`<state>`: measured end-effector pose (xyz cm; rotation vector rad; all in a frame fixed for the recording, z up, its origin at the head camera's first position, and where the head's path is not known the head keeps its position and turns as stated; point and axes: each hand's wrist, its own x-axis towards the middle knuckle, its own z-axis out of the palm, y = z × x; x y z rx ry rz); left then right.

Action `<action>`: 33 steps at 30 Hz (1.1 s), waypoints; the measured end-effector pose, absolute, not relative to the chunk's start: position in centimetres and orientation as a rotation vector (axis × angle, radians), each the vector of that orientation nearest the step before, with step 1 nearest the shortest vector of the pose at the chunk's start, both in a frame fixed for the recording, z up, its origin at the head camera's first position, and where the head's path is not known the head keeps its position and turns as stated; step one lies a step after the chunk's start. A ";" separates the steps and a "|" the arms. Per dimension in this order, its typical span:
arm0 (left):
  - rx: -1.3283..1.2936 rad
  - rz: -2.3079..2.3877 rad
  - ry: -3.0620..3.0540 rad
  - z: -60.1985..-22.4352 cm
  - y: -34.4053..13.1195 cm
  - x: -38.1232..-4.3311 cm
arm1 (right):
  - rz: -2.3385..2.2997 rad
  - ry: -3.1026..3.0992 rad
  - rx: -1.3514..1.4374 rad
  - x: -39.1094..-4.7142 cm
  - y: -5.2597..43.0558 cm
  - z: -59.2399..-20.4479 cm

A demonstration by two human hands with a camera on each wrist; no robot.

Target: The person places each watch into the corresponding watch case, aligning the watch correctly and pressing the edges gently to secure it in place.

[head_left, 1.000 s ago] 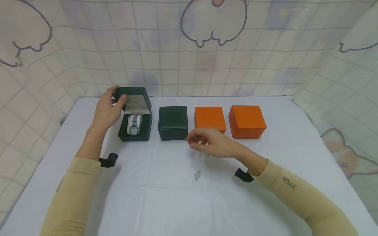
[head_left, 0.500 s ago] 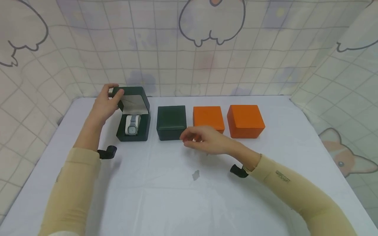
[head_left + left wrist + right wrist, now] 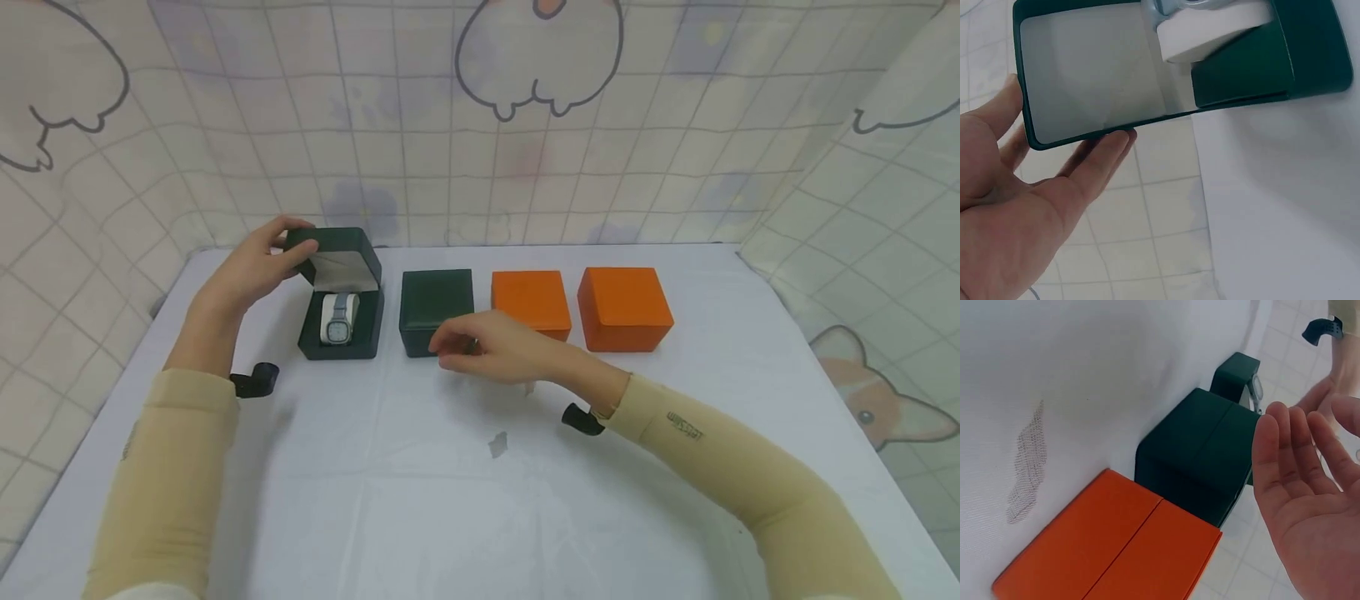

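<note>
A dark green watch box (image 3: 377,329) stands raised-lidded at the left, with a pale lining under its lid. Inside, a wristwatch (image 3: 339,331) with a grey-blue strap is wrapped round a white cushion. My left hand (image 3: 251,268) grips the lid (image 3: 1094,69) at its left corner, thumb on the front edge and fingers behind. My right hand (image 3: 498,346) hovers with loosely bent fingers in front of a second green box (image 3: 437,296), whose lid is down. In the right wrist view nothing lies in the right palm (image 3: 1310,519).
Right of the green boxes stand a smaller orange box (image 3: 531,296) and a larger orange box (image 3: 626,308), both with lids down. A white cloth (image 3: 420,517) covers the table, with a small grey patch (image 3: 498,445) on it. A tile-patterned curtain (image 3: 420,167) hangs behind.
My right hand has moved left, from in front of the smaller orange box to the second green box. The held lid has tipped slightly forward and down with my left hand.
</note>
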<state>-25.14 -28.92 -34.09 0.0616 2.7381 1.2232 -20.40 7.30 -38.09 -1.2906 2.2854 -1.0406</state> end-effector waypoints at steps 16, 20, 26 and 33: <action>0.029 1.309 2.741 -34.6 -29.1 -24.2 | -1.088 2.310 -1.359 -22.1 4.7 -37.0; 0.036 1.334 2.743 -34.8 -29.1 -24.0 | -1.130 2.390 -1.368 -22.8 3.7 -36.5; 0.033 1.377 2.749 -35.3 -29.2 -23.9 | -1.219 2.482 -1.252 -24.0 1.9 -36.2; 0.019 1.371 2.772 -35.7 -29.1 -23.6 | -1.155 2.540 -1.173 -25.3 0.1 -36.5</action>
